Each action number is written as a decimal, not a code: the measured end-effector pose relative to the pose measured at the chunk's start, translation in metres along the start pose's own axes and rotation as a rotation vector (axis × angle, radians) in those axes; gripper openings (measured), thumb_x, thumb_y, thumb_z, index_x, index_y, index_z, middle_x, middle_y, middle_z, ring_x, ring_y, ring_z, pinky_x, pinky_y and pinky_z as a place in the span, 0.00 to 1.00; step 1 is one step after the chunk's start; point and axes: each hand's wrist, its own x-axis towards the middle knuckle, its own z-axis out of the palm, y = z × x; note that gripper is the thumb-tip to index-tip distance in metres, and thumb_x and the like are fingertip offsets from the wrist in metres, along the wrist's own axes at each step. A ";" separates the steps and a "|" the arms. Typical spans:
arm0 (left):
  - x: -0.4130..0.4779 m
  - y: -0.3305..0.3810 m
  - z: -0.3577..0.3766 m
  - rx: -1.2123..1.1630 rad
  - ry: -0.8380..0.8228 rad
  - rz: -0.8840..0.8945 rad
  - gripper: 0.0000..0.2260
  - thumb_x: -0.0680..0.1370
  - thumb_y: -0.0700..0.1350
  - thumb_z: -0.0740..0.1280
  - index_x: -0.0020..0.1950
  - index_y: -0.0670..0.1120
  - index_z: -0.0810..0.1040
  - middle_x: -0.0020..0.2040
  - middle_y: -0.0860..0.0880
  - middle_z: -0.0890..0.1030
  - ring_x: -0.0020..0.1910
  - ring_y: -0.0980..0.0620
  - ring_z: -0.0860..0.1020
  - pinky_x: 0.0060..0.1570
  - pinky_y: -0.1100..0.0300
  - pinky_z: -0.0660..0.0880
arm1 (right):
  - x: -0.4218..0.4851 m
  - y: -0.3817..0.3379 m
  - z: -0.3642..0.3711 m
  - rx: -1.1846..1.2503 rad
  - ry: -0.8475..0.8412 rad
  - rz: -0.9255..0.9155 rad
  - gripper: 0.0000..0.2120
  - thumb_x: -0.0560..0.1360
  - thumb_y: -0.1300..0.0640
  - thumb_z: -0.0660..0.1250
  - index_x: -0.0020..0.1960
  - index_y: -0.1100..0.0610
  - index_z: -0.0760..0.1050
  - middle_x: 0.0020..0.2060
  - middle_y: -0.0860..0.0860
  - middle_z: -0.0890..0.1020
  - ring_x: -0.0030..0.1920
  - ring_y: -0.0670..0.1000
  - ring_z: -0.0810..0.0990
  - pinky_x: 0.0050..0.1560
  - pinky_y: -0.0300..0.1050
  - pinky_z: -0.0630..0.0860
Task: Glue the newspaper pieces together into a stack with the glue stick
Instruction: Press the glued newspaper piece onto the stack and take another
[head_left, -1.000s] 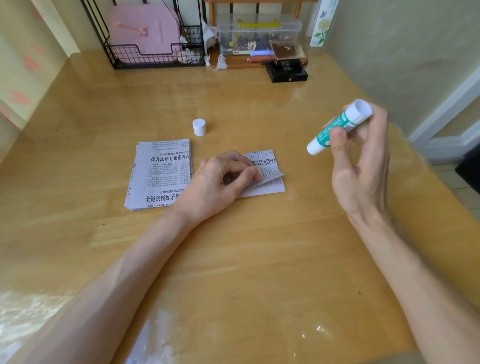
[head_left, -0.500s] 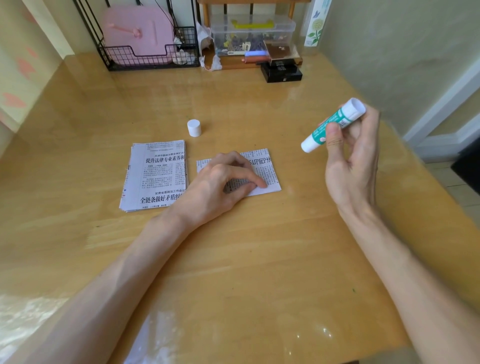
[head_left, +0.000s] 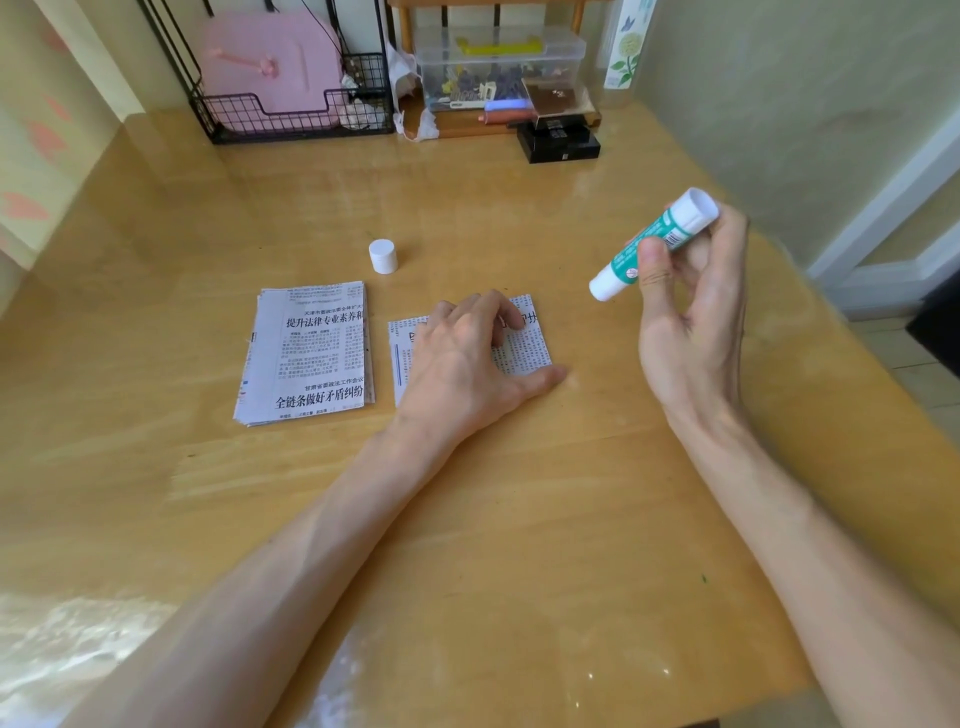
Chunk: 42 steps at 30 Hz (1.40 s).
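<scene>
A pile of loose newspaper pieces (head_left: 311, 353) lies on the wooden table (head_left: 519, 519), left of centre. Just to its right lies a smaller glued newspaper stack (head_left: 524, 345). My left hand (head_left: 467, 364) rests flat on that stack, its fingers pressing down and the thumb stretched out on the table past the stack's near right corner. Off to the right, above the table, my right hand (head_left: 691, 312) grips an uncapped green-and-white glue stick (head_left: 657, 241), tilted with its white end pointing down-left. The white cap (head_left: 383, 255) stands behind the papers.
At the back edge stand a black wire rack (head_left: 291, 111) with a pink item, a clear plastic box (head_left: 498, 67) of small things, and a black box (head_left: 558, 140). The table's right edge runs close beside my right arm.
My left hand has laid the lifted top piece down and now presses flat on the small stack. My right hand keeps the glue stick raised, hardly moved.
</scene>
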 end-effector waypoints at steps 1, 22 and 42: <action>-0.001 0.001 0.001 0.001 -0.003 -0.011 0.26 0.66 0.64 0.79 0.55 0.52 0.76 0.44 0.58 0.74 0.52 0.51 0.72 0.53 0.59 0.64 | 0.000 0.001 0.000 0.011 0.000 0.003 0.10 0.87 0.57 0.62 0.65 0.58 0.67 0.50 0.47 0.82 0.54 0.53 0.83 0.61 0.45 0.77; -0.018 -0.046 -0.070 -0.098 -0.009 0.129 0.08 0.81 0.39 0.67 0.56 0.51 0.81 0.48 0.58 0.81 0.40 0.66 0.76 0.42 0.71 0.69 | 0.020 -0.001 0.011 0.548 -0.268 0.686 0.11 0.79 0.64 0.73 0.60 0.62 0.77 0.50 0.57 0.88 0.54 0.56 0.88 0.54 0.43 0.82; -0.016 -0.075 -0.065 0.089 0.040 0.237 0.08 0.80 0.45 0.70 0.59 0.51 0.81 0.55 0.53 0.79 0.56 0.50 0.75 0.60 0.56 0.72 | 0.051 0.013 0.116 0.026 -0.475 0.295 0.13 0.73 0.58 0.81 0.50 0.44 0.82 0.39 0.42 0.84 0.36 0.32 0.80 0.46 0.28 0.77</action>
